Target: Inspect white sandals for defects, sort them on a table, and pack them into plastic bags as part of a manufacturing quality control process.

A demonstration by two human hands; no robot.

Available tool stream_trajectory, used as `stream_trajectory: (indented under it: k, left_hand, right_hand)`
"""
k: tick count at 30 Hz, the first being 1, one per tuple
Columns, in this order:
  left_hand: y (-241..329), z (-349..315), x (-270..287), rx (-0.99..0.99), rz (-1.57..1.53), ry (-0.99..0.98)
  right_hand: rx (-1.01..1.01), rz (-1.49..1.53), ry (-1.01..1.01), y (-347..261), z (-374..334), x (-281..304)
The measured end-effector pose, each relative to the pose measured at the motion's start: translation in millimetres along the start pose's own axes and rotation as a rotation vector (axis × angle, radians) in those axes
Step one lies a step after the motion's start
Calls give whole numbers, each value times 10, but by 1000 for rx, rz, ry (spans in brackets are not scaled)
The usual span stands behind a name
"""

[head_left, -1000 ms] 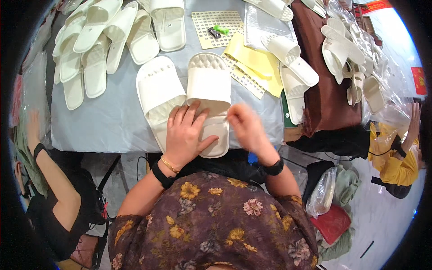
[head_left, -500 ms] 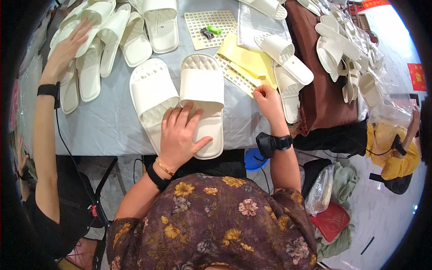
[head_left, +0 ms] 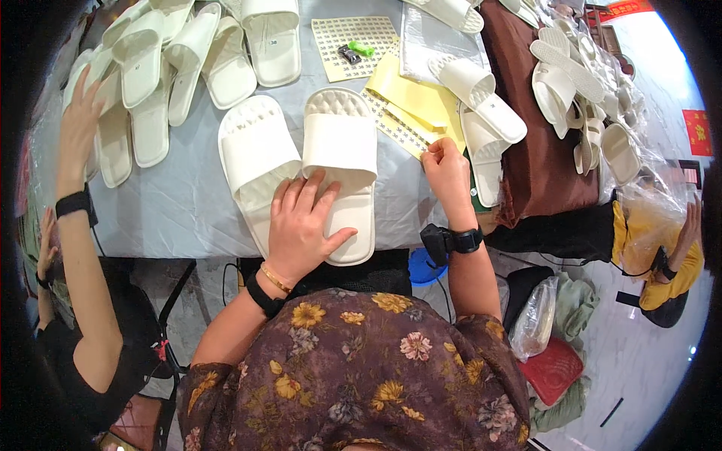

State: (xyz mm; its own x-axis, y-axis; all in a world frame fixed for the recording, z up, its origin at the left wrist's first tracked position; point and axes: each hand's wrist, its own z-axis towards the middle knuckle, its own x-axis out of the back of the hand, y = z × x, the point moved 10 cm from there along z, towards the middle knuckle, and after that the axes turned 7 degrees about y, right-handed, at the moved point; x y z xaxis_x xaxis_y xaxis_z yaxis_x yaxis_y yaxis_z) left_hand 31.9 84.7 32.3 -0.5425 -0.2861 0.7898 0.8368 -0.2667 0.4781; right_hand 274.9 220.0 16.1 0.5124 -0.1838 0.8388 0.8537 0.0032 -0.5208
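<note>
A pair of white slippers lies before me on the grey-covered table: the left slipper (head_left: 259, 154) is angled, the right slipper (head_left: 340, 146) straight, toes toward me covered by nothing but my hand. My left hand (head_left: 301, 218) rests across both with fingers spread, fingertips at the right slipper's strap. My right hand (head_left: 449, 173) pinches at the near corner of a yellow sticker sheet (head_left: 398, 128) printed with rows of small dark marks. Whether a single sticker is between those fingertips is hidden. A folded plain yellow sheet (head_left: 410, 94) overlaps it.
More white slippers (head_left: 150, 124) crowd the left, beside a co-worker's hand (head_left: 79, 113). Farther back lies another sticker sheet (head_left: 331, 45) with small green and black items. Stacked slippers (head_left: 489, 116) and a brown cloth-covered block (head_left: 530, 165) stand right. Another person in yellow (head_left: 669, 278) sits far right.
The co-worker's hand on the left has moved left and nearer, off the top slippers. A slipper there has shifted. My own hands have barely moved.
</note>
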Motion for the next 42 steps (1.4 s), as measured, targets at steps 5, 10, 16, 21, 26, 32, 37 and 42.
stream_trajectory:
  k: [5,10,16,21,26,32,37,42]
  left_hand:
    - [14,0,7,-4,2,-2]
    - [13,-11,14,-12,14,4]
    - [4,-2,-1,0,3,-14]
    - [5,-1,3,4,-6,-11]
    - [3,-3,15,5,-3,-10]
    - [5,-7,11,-6,-4,2]
    - [12,-7,31,-6,2,11]
    - [37,11,58,-27,-2,32]
  right_hand:
    - [17,-17,4,69,8,-41]
    - [166,38,63,-278,56,11]
    - [208,69,-22,-384,99,-248]
    - [239,50,-40,-418,93,-283]
    - [279,0,-50,-467,79,-320]
    - [269,22,-23,-449,79,-308]
    - [238,-7,-69,-453,70,-329]
    - [221,39,-30,-416,62,-319]
